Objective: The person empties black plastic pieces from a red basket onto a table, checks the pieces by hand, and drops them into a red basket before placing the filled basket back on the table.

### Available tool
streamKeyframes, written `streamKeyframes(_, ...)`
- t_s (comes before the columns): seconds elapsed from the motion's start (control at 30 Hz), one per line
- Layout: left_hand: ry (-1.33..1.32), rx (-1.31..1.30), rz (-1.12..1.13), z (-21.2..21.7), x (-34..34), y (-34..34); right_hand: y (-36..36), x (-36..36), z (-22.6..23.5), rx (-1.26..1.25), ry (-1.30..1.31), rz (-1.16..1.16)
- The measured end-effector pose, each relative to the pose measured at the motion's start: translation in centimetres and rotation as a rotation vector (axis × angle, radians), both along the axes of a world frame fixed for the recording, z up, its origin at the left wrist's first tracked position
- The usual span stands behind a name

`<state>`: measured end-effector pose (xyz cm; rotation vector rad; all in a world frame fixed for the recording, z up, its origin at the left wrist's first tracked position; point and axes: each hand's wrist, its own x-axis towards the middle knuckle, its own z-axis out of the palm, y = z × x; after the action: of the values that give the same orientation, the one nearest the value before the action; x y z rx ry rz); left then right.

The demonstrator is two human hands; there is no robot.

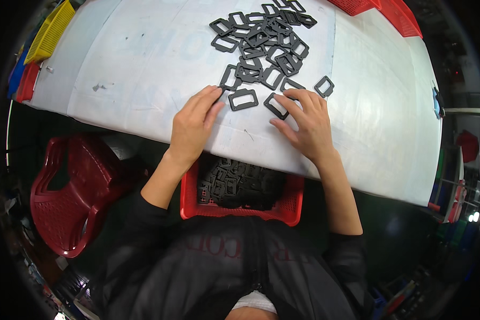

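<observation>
Flat black plastic frames with rectangular openings lie on the white-covered table. My left hand (192, 124) rests at the near left of them, thumb apart from the fingers. Its fingertips meet the lower corner of one black frame (236, 82). A second frame (244, 108) lies flat just right of that thumb. My right hand (310, 125) is over the table with thumb and fingers spread. Its index fingertip touches the top edge of another frame (269, 109), and its thumb is beside that frame's near corner. Beyond both hands is a loose heap of frames (257, 38).
A single frame (324, 86) lies right of the heap. Below the table edge, a red basket (240, 212) holds many black pieces. A dark red plastic chair (74, 197) stands at the left. Yellow (50, 33) and red baskets (394, 17) sit at the table's far corners.
</observation>
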<state>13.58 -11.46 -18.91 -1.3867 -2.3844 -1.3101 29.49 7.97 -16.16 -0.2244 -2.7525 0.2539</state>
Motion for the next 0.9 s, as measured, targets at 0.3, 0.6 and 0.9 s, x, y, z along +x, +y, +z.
streamKeyframes(0.3,-0.138,-0.072,-0.114,1.7,3.7,1.7,-2.2,-0.6,-2.0,0.231,0.098,-0.147)
streamKeyframes(0.6,0.267,-0.168,-0.206,0.1,-1.2,2.8,0.3,0.2,-0.1,-0.161,-0.019,-0.209)
streamKeyframes(0.9,-0.083,-0.201,-0.298,1.0,-0.3,4.5,3.0,-0.2,-1.5,0.278,0.025,-0.143)
